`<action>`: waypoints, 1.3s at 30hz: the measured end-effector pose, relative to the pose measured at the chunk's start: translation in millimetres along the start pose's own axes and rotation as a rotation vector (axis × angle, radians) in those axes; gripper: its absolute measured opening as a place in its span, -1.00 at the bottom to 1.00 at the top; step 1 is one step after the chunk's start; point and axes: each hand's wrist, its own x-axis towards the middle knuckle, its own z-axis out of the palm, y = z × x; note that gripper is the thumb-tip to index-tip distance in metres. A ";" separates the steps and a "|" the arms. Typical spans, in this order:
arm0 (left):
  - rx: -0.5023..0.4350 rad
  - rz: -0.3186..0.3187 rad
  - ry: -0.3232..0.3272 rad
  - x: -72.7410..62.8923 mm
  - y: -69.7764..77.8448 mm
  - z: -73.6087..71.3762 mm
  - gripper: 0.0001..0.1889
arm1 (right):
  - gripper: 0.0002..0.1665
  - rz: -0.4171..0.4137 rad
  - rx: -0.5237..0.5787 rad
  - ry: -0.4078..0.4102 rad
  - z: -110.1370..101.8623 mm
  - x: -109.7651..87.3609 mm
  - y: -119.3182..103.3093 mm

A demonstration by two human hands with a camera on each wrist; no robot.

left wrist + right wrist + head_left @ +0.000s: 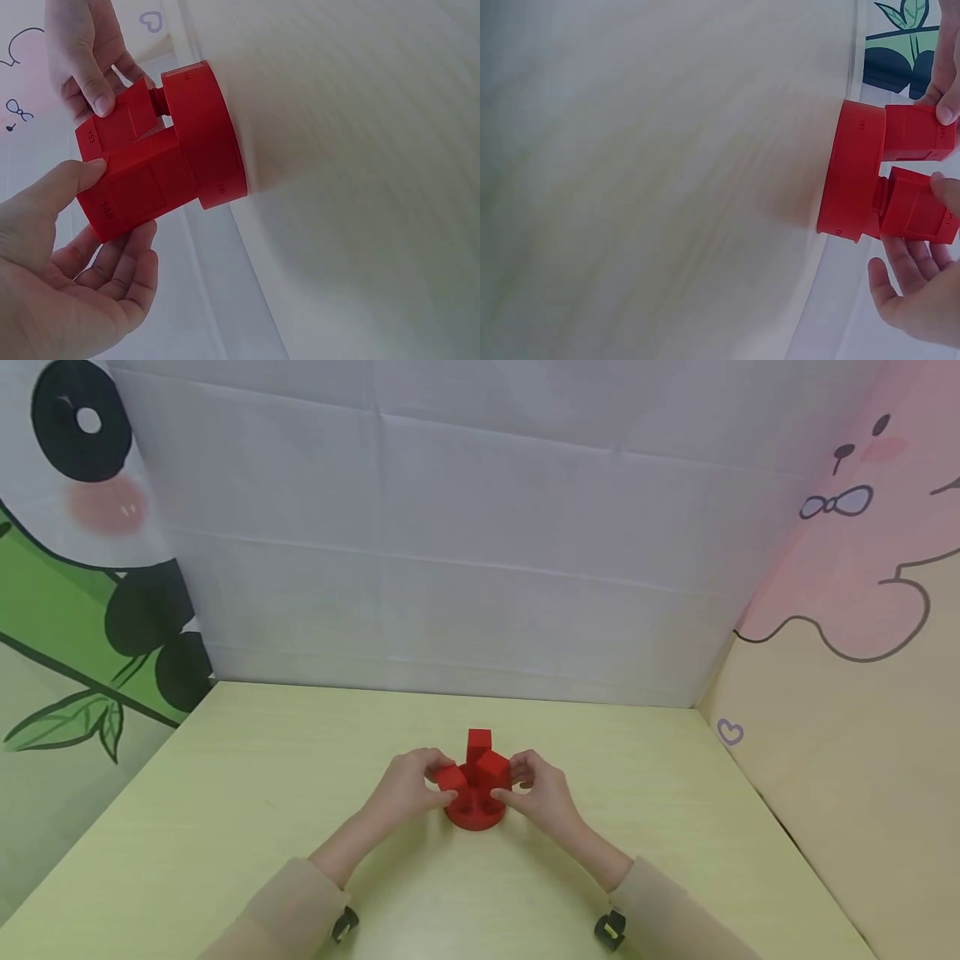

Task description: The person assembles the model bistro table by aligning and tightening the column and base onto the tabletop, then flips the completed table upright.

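A round red base [476, 818] stands on the table and carries red blocks. My left hand [412, 783] pinches the left block [452, 778] between thumb and fingers. With thumb and fingertips, my right hand [538, 789] grips the right block [492, 768]. A third red block [479, 742] rises at the back, held by neither hand. In the left wrist view, the left block [139, 191] reaches the base's rim [206, 135] and bears small raised markings. The right block [917, 204] shows a narrow neck and a gap toward the base in the right wrist view.
The pale yellow table [300, 735] runs back to a white cloth wall [450, 568]. Printed cartoon panels stand on the left [82, 610] and right [847, 693]. Dark wrist devices show at the left cuff [345, 924] and right cuff [611, 930].
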 end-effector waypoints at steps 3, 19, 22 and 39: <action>-0.007 0.001 0.001 -0.1 -0.3 0.1 -0.64 | -0.53 -0.018 0.010 0.001 1.1 -0.9 -0.7; -0.047 -0.014 0.005 -2.4 0.1 -0.4 -0.64 | -0.44 -0.428 -0.163 -0.167 -15.5 10.9 -15.0; -0.042 -0.018 0.005 -2.8 1.0 -1.0 -0.64 | -0.47 -0.502 -0.239 -0.218 -18.7 13.5 -15.9; -0.053 -0.040 -0.005 -4.7 6.7 -5.7 -0.64 | -0.54 -0.434 -0.460 -0.128 -21.4 11.5 -16.4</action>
